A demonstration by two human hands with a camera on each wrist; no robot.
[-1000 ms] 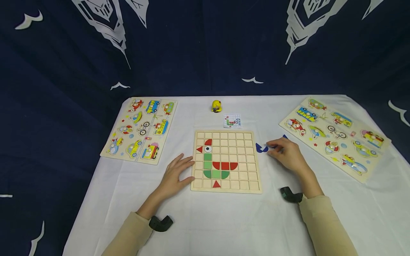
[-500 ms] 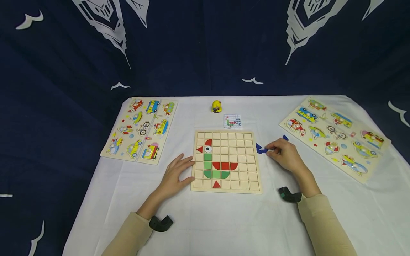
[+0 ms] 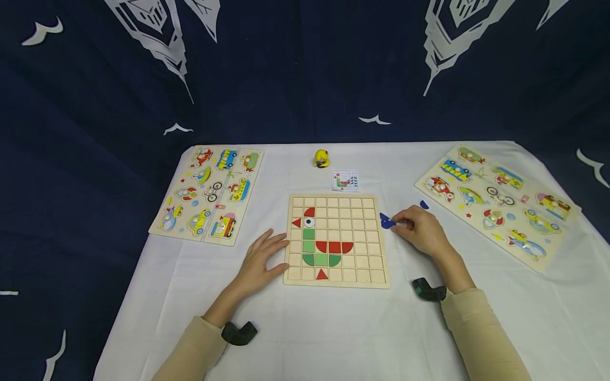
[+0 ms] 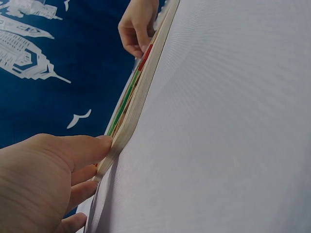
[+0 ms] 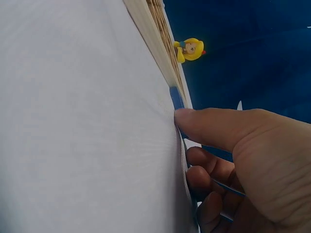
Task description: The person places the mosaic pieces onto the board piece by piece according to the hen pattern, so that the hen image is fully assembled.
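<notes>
Beside the right edge of the square wooden grid puzzle board (image 3: 336, 241), the right hand (image 3: 421, 233) sits a little closer to the board than a second ago, and the small dark blue flat puzzle pieces (image 3: 387, 221) at its fingertips have slid with it toward the board's edge. Left hand (image 3: 259, 259), board and remaining items unchanged.

Right hand: fingers curled, thumb and forefinger drawn together on the blue pieces, which lie on the white tablecloth (image 3: 324, 328) just ahead of the fingertips. In the right wrist view the thumb (image 5: 214, 127) presses down onto the cloth with a blue piece (image 5: 176, 97) just beyond its tip; whether the piece is lifted cannot be told. One further blue piece (image 3: 424, 205) lies apart, behind the knuckles.

Left hand: fingers straight and slightly spread, flat on the cloth, tips touching the board's left edge; the left wrist view shows a fingertip (image 4: 104, 141) against the board's rim (image 4: 141, 92).

Beyond the fingers: small yellow toy figure (image 3: 321, 157) and small printed pattern card (image 3: 345, 180).
</notes>
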